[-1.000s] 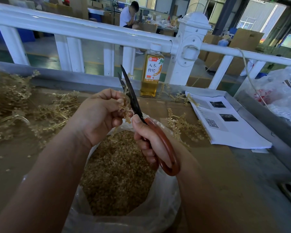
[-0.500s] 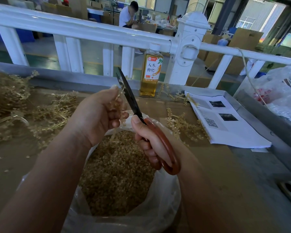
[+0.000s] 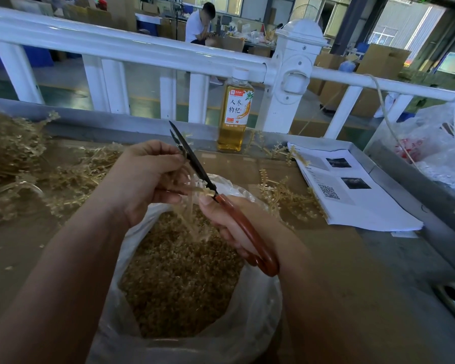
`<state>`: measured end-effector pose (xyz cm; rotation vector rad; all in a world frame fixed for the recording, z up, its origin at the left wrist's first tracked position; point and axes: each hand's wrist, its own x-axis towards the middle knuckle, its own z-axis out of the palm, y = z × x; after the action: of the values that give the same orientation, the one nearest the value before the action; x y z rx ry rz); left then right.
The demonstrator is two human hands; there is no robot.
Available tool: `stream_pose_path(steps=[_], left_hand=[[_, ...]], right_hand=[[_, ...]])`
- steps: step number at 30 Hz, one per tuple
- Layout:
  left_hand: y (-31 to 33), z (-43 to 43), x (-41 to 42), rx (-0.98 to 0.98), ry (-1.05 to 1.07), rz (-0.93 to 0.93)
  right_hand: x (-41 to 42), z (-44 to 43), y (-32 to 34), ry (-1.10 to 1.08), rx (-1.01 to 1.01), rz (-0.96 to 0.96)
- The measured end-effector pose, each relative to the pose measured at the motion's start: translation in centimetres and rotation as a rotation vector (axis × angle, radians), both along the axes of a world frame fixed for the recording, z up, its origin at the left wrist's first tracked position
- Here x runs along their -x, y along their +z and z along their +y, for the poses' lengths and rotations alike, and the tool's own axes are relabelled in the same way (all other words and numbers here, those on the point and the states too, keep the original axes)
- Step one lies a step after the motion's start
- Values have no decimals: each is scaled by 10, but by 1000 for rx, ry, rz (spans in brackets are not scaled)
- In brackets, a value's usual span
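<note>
Working at a brown tabletop [image 3: 352, 271] across the lower frame, over an open bag [image 3: 260, 311] at bottom centre, heaped with clippings [image 3: 179, 279]. Risks little from the bottle [image 3: 234, 114] at upper centre, well apart from the blade tips, unless swung far forward. Gripping scissors [image 3: 234, 218] in the right hand [image 3: 216, 223] at centre, with fingers curled round the red handle and blades barely parted, aimed up the frame. Pinching a pale sprig [image 3: 195, 190] in the left hand [image 3: 145, 177], just left of the blades, with the stem laid across them near the pivot, above the bag mouth. Could nick the left fingertips, sitting right beside the blades, by closing the cut before easing them back. Could also send cut bits over the bag rim onto the tabletop by snipping off to one side of the mouth. Cannot make out the sprig's exact shape through the blur.
</note>
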<state>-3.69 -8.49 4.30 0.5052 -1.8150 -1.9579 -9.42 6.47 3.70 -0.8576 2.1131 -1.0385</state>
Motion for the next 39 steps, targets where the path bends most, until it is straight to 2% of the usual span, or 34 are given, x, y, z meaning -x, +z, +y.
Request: stream_pose_path(steps=[3, 11, 16, 26, 34, 39], left_hand=[[0, -2, 1, 19, 14, -1], [2, 5, 3, -78, 26, 85], [2, 7, 2, -68, 9, 73], [3, 11, 3, -79, -7, 59], [3, 9, 3, -116, -42, 58], [3, 8, 3, -146, -55, 68]], right_hand=[[0, -2, -1, 41, -22, 141], [-2, -2, 0, 1, -8, -85], [1, -4, -6, -20, 29, -105], [-2, -3, -6, -4, 53, -29], [-4, -3, -4, -77, 63, -178], [-7, -3, -1, -100, 78, -202]])
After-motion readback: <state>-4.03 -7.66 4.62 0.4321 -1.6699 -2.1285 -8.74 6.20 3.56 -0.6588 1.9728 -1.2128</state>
